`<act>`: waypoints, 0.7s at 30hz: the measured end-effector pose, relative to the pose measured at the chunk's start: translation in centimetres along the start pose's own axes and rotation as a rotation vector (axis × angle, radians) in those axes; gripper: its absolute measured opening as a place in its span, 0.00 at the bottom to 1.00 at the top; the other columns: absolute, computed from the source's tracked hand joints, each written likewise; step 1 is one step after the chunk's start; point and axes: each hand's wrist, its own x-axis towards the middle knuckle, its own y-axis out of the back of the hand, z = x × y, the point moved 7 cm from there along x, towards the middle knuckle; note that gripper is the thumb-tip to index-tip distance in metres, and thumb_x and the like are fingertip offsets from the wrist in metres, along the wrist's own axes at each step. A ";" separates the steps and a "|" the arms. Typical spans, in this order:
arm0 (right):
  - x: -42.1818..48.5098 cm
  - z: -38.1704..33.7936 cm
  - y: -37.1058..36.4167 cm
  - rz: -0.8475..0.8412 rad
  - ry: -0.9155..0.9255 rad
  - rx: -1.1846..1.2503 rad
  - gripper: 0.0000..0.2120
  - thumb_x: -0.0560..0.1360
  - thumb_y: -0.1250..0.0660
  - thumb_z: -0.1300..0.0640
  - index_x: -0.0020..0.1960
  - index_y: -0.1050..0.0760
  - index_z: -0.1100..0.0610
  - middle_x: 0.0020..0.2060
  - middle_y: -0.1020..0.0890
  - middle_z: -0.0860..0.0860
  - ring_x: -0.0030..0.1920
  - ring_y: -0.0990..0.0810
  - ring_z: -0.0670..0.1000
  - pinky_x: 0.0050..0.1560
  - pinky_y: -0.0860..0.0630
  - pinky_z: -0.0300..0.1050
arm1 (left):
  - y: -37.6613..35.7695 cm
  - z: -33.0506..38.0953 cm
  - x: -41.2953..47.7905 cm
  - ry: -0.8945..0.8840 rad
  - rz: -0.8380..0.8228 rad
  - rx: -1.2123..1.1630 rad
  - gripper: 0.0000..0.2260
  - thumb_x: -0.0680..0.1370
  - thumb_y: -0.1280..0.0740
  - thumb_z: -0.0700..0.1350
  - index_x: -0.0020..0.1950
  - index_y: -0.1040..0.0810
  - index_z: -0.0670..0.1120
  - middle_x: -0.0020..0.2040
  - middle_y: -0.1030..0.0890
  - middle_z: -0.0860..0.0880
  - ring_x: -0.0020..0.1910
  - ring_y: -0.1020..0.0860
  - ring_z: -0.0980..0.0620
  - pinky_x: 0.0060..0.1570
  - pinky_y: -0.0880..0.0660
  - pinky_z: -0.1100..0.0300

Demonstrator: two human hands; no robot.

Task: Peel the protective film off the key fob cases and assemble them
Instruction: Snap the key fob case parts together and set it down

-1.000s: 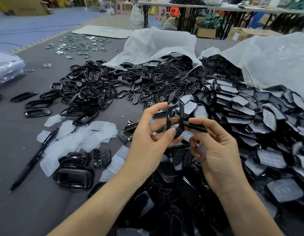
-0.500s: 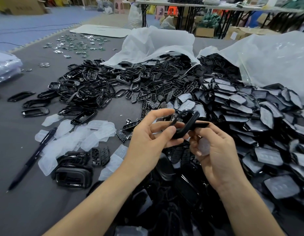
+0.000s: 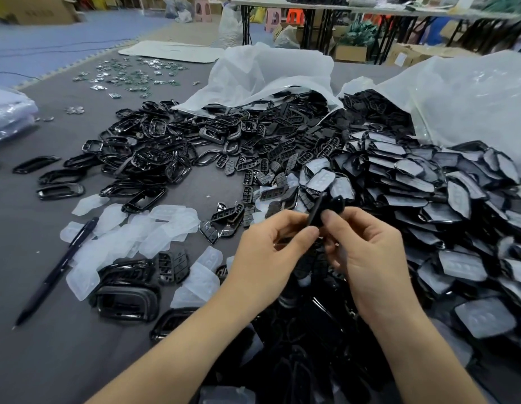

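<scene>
Worktop point(image 3: 64, 345): grey and wide, carrying every heap below.
Plastic sacks point(image 3: 472, 106): two pale sacks slumped at the far side and on the right, their mouths spilling black parts.
Filmed shells point(image 3: 428, 199): the big heap on the right, each black shell with a cloudy film on its face. This is unpeeled stock, so I judge that much of the task is left.
Glossy frames point(image 3: 142, 153): open black rings strewn left of centre, beside a drift of button pads point(image 3: 271, 161).
Peeled films point(image 3: 131, 237): whitish skins lying loose at near left, with a pen point(image 3: 58, 266) just beside them.
Left hand point(image 3: 271, 258): grip clamped on the held case point(image 3: 320, 211), thumb and curled fingers pinching its lower end.
Right hand point(image 3: 370, 255): grip clamped on the same piece, thumb pressed to its near face.
Held case: small, black and glossy, seen nearly edge-on between both hands, above the near edge of the shell heap. No cloudy film shows on it. This is likely the assembling step, with two parts squeezed together, though the seam is hidden. The next move calls for lined-up edges and even pressure all round until it seats, not force at one corner.
</scene>
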 end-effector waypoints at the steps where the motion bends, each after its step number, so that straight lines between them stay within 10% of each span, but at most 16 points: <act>1: 0.0 -0.1 0.0 0.000 0.013 -0.018 0.12 0.74 0.31 0.62 0.33 0.19 0.53 0.24 0.26 0.48 0.23 0.32 0.43 0.21 0.36 0.33 | 0.1 -0.1 0.0 -0.001 0.011 0.015 0.09 0.77 0.33 0.37 0.46 0.22 0.52 0.38 0.16 0.58 0.39 0.19 0.62 0.45 0.23 0.66; 15: 0.4 -1.6 1.1 -0.023 0.171 -0.263 0.12 0.73 0.33 0.68 0.38 0.18 0.53 0.28 0.20 0.52 0.24 0.28 0.44 0.24 0.33 0.33 | 0.4 -1.4 0.5 0.140 0.032 -0.162 0.11 0.80 0.39 0.34 0.51 0.21 0.49 0.42 0.14 0.53 0.44 0.16 0.54 0.39 0.21 0.65; 21: 0.2 -1.5 0.8 -0.049 0.156 -0.350 0.09 0.72 0.35 0.54 0.35 0.20 0.54 0.28 0.20 0.56 0.25 0.29 0.46 0.25 0.34 0.38 | 0.7 -1.6 0.4 0.147 0.044 -0.137 0.10 0.80 0.38 0.35 0.52 0.20 0.48 0.42 0.14 0.51 0.46 0.16 0.55 0.37 0.21 0.65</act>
